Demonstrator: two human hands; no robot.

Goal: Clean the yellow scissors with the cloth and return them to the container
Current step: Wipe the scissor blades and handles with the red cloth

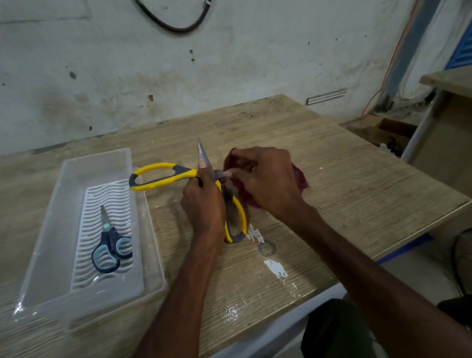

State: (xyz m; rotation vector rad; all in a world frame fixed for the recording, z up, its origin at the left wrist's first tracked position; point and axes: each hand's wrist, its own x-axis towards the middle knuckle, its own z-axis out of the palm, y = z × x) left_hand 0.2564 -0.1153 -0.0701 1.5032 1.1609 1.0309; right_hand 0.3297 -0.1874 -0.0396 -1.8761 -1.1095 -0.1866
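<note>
Container: I see the clear plastic rectangular container [74,238], small blue-handled scissors [110,244] inside.
Scissors: large yellow-and-grey-handled scissors [157,175], spread wide, right of container.
Left hand [203,207]: clenched on scissors' pivot.
Right hand [266,182]: gripping dark red cloth [300,177] against one blade.

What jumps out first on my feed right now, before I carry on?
The yellow scissors at the table's middle, spread wide open: the left hand grips them near the pivot while the right hand presses a dark red cloth against one blade. To the left, a clear plastic container holds a smaller pair of blue scissors on its ribbed white insert.
</note>
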